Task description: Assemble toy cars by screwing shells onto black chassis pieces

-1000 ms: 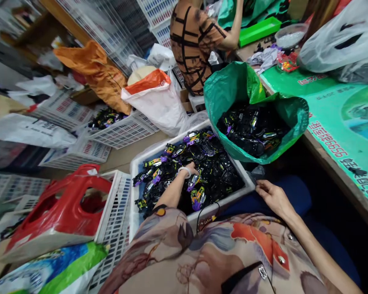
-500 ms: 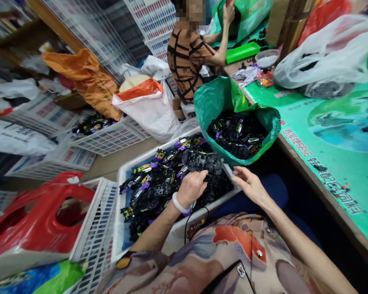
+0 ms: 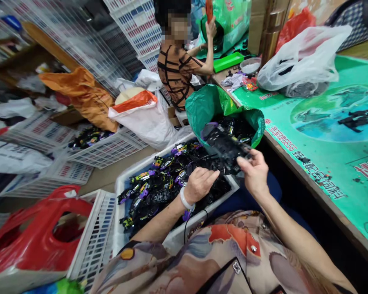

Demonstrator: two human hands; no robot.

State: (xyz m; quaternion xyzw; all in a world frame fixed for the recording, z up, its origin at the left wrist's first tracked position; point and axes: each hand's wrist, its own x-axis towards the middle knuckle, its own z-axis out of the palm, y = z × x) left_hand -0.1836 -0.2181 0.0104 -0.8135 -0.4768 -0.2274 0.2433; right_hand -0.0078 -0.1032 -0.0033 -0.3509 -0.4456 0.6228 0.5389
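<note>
A black plastic toy car body (image 3: 225, 148) is tilted above the crate, its far end in front of the green bag. My right hand (image 3: 255, 173) is closed on its near right end, thumb on top. My left hand (image 3: 200, 185), with a white bangle at the wrist, is closed at the lower left edge of the black parts; whether it grips this piece or another dark one behind it is hard to tell. Below lies a white crate (image 3: 118, 204) of similar black, purple and yellow toy car parts (image 3: 147, 192). The green bag (image 3: 199, 108) behind holds more black parts.
To the right runs a table with a green printed cover (image 3: 282, 118), with a white plastic bag (image 3: 306, 57) on it. A red plastic stool (image 3: 46, 228) lies at left by a white basket (image 3: 95, 220). A co-worker (image 3: 178, 69) sits beyond, holding up an orange object (image 3: 209, 11).
My right hand, empty and apart before, has closed on the black toy car body. That piece is now higher and tilted. The co-worker's orange object shows more fully as the view shifted.
</note>
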